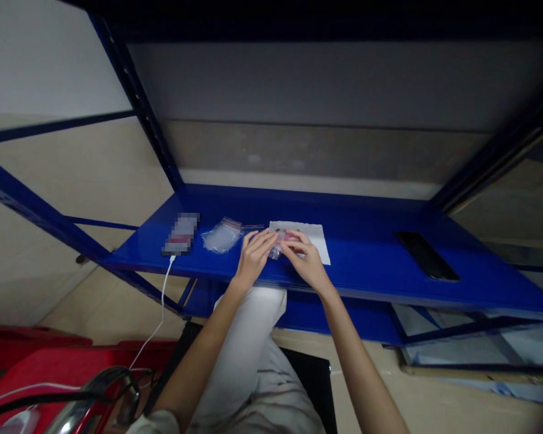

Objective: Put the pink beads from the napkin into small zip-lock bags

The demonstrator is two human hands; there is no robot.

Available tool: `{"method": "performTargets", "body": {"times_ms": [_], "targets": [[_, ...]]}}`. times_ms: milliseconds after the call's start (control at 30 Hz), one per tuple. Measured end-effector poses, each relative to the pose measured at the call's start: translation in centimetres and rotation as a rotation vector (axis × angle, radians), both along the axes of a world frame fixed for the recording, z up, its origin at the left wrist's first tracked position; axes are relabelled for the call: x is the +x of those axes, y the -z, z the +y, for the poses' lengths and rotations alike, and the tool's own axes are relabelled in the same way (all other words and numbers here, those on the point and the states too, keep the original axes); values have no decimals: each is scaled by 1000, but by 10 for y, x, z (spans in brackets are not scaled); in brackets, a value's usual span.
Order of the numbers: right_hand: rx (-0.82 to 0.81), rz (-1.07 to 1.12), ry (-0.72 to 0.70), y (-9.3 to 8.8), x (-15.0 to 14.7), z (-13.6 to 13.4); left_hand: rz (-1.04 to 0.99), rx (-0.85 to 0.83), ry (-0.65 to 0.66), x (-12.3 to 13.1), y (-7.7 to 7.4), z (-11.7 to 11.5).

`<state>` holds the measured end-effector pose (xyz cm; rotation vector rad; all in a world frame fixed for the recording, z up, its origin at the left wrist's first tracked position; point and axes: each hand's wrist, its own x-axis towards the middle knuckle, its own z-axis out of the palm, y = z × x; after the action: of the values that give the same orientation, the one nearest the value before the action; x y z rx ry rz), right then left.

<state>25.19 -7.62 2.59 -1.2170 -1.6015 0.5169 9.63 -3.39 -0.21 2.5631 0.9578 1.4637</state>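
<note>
Both hands meet over a white sheet of paper (319,240) on the blue shelf. Between them lies a small clear plastic bag (276,252) with something pinkish at its top; the contents are too small to make out. My left hand (254,254) has its fingertips pressed on the bag's left side. From the right, my right hand (306,258) pinches the bag between thumb and fingers. Just left of my left hand is a pile of clear zip bags (224,235), some with a reddish strip along the top.
The blue metal shelf (362,241) has uprights at both sides. A phone with a blurred screen (181,234) lies at the left, a white cable (163,295) hanging from it. A dark phone (426,255) rests at the right. Red plastic (49,374) stands low at the left.
</note>
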Motion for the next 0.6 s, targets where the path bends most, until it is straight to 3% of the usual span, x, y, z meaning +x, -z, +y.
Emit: {"method": "performTargets", "body": {"times_ms": [133, 233, 467, 600], "targets": [[0, -55, 264, 11, 26, 5, -231, 14, -165, -3, 3, 9], [-49, -188, 378, 19, 36, 5, -306, 5, -206, -2, 3, 10], [-41, -294, 409, 31, 23, 7, -492, -136, -273, -4, 1, 16], [28, -307, 409, 40, 20, 12, -709, -408, -196, -3, 1, 17]]}}
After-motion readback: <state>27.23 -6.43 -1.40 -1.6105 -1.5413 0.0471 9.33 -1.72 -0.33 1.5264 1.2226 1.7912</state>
